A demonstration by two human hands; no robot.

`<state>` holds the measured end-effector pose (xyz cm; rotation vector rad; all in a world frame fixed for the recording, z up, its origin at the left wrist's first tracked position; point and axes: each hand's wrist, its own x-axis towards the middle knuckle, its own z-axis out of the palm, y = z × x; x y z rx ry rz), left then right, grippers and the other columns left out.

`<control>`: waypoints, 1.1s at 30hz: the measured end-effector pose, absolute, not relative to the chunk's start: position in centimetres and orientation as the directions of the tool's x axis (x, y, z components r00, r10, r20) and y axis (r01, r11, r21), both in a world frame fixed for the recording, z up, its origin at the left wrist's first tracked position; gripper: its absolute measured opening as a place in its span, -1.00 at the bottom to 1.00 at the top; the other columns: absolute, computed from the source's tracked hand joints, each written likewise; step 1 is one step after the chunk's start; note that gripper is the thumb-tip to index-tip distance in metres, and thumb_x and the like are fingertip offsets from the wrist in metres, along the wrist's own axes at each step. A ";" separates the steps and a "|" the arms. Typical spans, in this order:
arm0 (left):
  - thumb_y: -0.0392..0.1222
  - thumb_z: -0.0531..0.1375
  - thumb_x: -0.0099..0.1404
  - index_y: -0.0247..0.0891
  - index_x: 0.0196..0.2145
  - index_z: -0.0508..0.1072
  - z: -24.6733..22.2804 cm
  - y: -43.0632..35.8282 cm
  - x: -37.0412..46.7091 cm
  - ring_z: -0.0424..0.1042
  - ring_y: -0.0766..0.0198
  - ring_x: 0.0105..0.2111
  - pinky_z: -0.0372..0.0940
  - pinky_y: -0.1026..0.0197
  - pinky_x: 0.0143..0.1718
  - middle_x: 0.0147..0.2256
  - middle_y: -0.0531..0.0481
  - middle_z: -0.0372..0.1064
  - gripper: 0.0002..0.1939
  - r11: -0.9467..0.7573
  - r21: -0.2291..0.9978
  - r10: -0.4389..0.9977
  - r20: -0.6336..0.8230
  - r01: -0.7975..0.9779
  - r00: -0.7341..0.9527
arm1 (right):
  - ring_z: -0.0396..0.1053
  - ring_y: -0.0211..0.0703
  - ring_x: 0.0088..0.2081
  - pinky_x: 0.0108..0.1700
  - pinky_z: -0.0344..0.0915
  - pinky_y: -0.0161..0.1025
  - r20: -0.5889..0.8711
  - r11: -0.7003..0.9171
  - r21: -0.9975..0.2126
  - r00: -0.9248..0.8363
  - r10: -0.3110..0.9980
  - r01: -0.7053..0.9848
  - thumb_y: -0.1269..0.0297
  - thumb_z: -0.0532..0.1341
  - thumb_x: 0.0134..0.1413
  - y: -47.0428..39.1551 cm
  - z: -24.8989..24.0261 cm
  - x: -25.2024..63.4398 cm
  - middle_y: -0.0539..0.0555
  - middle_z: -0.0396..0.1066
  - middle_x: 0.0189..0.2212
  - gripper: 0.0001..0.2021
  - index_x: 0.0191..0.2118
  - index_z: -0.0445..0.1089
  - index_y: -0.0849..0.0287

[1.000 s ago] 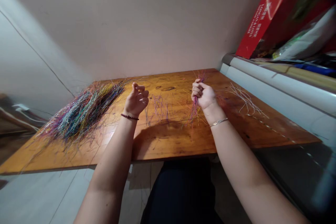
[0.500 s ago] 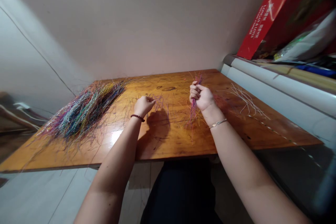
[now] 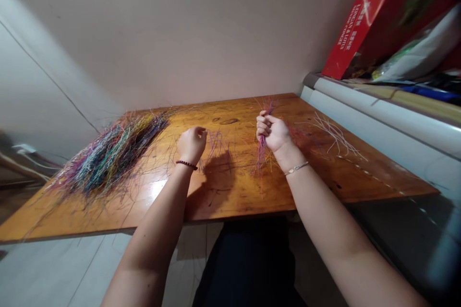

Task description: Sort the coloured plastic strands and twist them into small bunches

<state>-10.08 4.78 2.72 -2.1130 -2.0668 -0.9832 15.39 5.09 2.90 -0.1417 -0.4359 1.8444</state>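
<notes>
My right hand (image 3: 272,132) is closed around a bundle of thin purple, pink and orange wires (image 3: 260,151), whose ends stick out above and below the fist. To its left, my left hand (image 3: 192,145) is held just over the table with thumb and fingertips pinched together; whatever lies between them is too small to make out. Scattered purple wires (image 3: 218,141) lie on the wood just right of the left hand. Farther left spreads a large tangled heap of multicoloured wires (image 3: 115,153).
The brown wooden table (image 3: 237,201) stands against a wall. White wires (image 3: 334,136) lie on its right side, with faint reddish strands (image 3: 302,136) close to my right hand. Beyond the right edge, a red box (image 3: 360,24) stands on a pale surface.
My left hand has shifted slightly left, away from the scattered purple wires, its fingers still pinched. The right hand keeps its hold on the bundle. The view has turned slightly.
</notes>
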 end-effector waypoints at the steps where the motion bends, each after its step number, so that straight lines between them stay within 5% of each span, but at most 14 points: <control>1: -0.03 0.05 0.28 -0.17 -0.16 0.51 3.1 4.3 -9.9 0.42 0.14 -0.20 0.21 0.19 -0.24 -0.21 -0.06 0.49 -0.68 -0.127 0.387 0.837 0.536 0.913 -0.112 | -0.19 -0.43 -0.76 -0.75 -0.20 -0.46 0.120 -0.252 -0.368 -0.315 0.942 -0.895 0.54 -0.08 0.13 5.0 2.9 15.3 -0.19 -0.12 -0.71 -0.81 -0.40 0.14 0.14; 6: -0.06 -0.06 0.37 -0.17 -0.12 0.49 4.1 2.9 -8.9 0.36 0.15 -0.14 0.18 0.19 -0.19 -0.17 -0.11 0.45 -0.63 -0.228 0.221 0.647 0.763 0.948 -0.022 | -0.20 -0.43 -0.76 -0.75 -0.21 -0.46 0.111 -0.245 -0.385 -0.308 0.945 -0.890 0.55 -0.07 0.12 4.8 3.1 15.1 -0.19 -0.12 -0.71 -0.82 -0.40 0.14 0.14; 10: -0.13 -0.02 0.34 -0.14 -0.25 0.54 3.1 3.3 -8.4 0.37 0.13 -0.17 0.21 0.19 -0.25 -0.24 -0.11 0.47 -0.68 -0.267 0.030 0.819 0.534 0.963 0.210 | -0.20 -0.43 -0.76 -0.75 -0.21 -0.47 0.108 -0.250 -0.390 -0.314 0.943 -0.886 0.54 -0.06 0.13 4.8 3.1 15.0 -0.19 -0.11 -0.71 -0.82 -0.41 0.13 0.14; 15: -0.15 0.05 0.26 -0.15 -0.31 0.57 1.6 4.3 -8.4 0.42 0.09 -0.21 0.26 0.16 -0.27 -0.27 -0.13 0.49 -0.73 -0.291 -0.065 0.925 0.237 0.955 0.298 | -0.20 -0.44 -0.76 -0.75 -0.22 -0.47 0.106 -0.260 -0.381 -0.321 0.941 -0.887 0.53 -0.08 0.15 4.9 3.0 15.1 -0.19 -0.13 -0.71 -0.81 -0.41 0.13 0.15; 26: -0.11 0.05 0.23 -0.13 -0.29 0.57 1.9 4.1 -8.5 0.45 0.07 -0.24 0.29 0.10 -0.23 -0.28 -0.15 0.50 -0.71 -0.287 -0.051 0.947 0.138 0.957 0.292 | -0.20 -0.43 -0.76 -0.75 -0.23 -0.47 0.086 -0.260 -0.388 -0.316 0.945 -0.884 0.53 -0.08 0.15 4.9 3.0 14.9 -0.18 -0.13 -0.70 -0.82 -0.40 0.13 0.15; 33: 0.03 0.12 0.20 -0.04 -0.25 0.55 2.4 3.4 -8.5 0.44 0.16 -0.25 0.27 0.18 -0.24 -0.25 -0.02 0.50 -0.74 -0.329 0.080 0.939 0.135 0.941 0.317 | -0.20 -0.43 -0.76 -0.76 -0.21 -0.46 0.071 -0.267 -0.377 -0.314 0.947 -0.887 0.53 -0.10 0.17 4.6 3.2 14.8 -0.18 -0.14 -0.71 -0.80 -0.41 0.13 0.15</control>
